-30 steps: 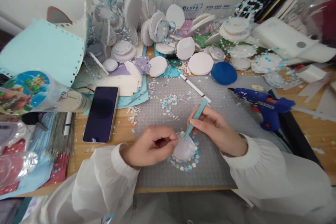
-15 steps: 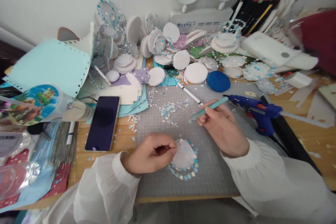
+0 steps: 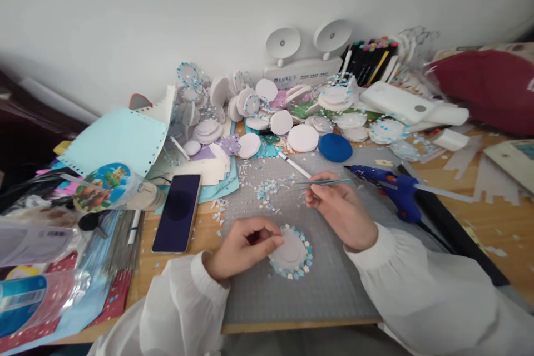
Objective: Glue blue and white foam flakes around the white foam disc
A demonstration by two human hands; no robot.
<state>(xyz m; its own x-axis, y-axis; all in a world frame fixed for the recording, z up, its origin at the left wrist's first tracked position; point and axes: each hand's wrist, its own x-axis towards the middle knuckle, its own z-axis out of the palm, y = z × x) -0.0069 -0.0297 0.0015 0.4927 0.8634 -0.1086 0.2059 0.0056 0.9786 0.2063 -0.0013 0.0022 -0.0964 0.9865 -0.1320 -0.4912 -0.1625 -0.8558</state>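
Note:
My left hand (image 3: 249, 249) is closed, thumb and forefinger pinched at the upper left edge of a round white disc (image 3: 287, 253). Tiny blue and white flower-shaped pieces ring this disc, which is just over the grey cutting mat (image 3: 329, 295). My right hand (image 3: 344, 212) grips thin teal tweezers (image 3: 334, 182), their tips pointing left toward a scatter of small blue and white paper pieces (image 3: 267, 190). Just beyond that hand lies a white pen (image 3: 294, 164).
A blue glue gun (image 3: 392, 186) lies on the right. At left are a phone (image 3: 177, 214) and a lidded cup (image 3: 108, 186). White foam discs (image 3: 303, 138), a blue round lid (image 3: 335, 147) and a white twin-head lamp (image 3: 302, 70) crowd the back.
The tweezers have turned from slanting to nearly level. The ringed disc shows a smoother, flatter face beside my left fingers. The camera view has tilted up, showing more wall.

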